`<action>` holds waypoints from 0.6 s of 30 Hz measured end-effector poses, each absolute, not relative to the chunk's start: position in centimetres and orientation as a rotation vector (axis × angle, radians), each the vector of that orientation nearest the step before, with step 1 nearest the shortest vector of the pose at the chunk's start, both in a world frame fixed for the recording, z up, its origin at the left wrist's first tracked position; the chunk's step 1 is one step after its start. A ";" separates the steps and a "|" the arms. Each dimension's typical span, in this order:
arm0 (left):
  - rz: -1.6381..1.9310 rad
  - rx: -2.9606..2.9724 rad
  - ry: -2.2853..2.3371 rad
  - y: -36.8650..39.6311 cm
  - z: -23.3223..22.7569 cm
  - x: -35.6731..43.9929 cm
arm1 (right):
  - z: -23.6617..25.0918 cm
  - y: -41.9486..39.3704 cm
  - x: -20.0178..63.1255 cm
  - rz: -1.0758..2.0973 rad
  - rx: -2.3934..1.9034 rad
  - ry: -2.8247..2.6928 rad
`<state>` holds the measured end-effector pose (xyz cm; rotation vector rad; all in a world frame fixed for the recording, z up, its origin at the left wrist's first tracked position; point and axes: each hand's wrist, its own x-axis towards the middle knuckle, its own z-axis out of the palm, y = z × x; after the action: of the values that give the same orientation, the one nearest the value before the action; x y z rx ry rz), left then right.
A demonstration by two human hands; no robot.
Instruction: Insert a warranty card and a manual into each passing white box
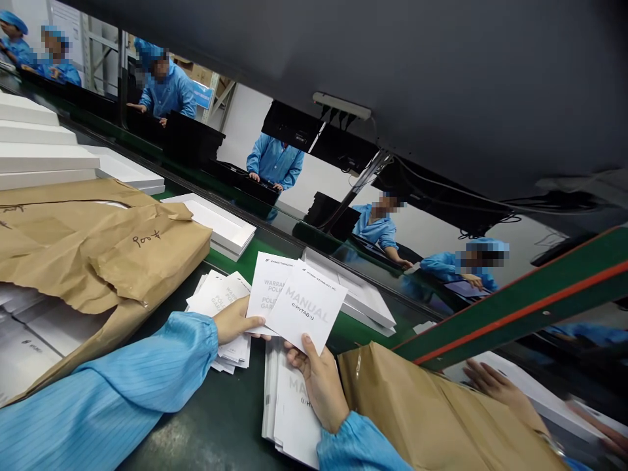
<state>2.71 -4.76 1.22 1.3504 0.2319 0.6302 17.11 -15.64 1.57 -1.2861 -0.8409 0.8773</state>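
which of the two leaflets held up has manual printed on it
The front leaflet, pinched by the right hand, reads MANUAL; the one behind, in the left hand, shows warranty wording.

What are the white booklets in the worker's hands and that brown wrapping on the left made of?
White manual booklet and white warranty booklet: likely thin matte paper, flat with printed grey lettering. Brown wrapping: seemingly kraft paper, creased, torn at its edges, with handwriting.
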 end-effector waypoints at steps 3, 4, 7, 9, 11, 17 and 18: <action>0.633 1.353 0.216 -4.7 1.2 2.7 | 1.4 -15.6 17.2 0.863 -1.291 -0.847; 0.635 1.355 0.212 -4.7 1.2 2.7 | 1.4 -15.6 17.2 0.857 -1.295 -0.850; 0.640 1.369 0.214 -4.7 1.2 2.7 | 1.2 -15.7 17.3 0.841 -1.305 -0.862; 0.644 1.375 0.221 -4.7 1.2 2.7 | 1.1 -15.7 17.4 0.838 -1.305 -0.872; 0.646 1.375 0.225 -4.7 1.1 2.7 | 1.0 -15.7 17.5 0.834 -1.299 -0.884; 0.641 1.385 0.225 -4.9 1.4 2.5 | 1.0 -15.6 17.5 0.824 -1.300 -0.907; 0.642 1.385 0.227 -4.9 1.5 2.5 | 1.0 -15.7 17.5 0.827 -1.300 -0.905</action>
<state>2.49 -4.89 1.52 1.3847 0.2266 0.6417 17.49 -15.65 0.97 -1.2999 -0.9054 0.8272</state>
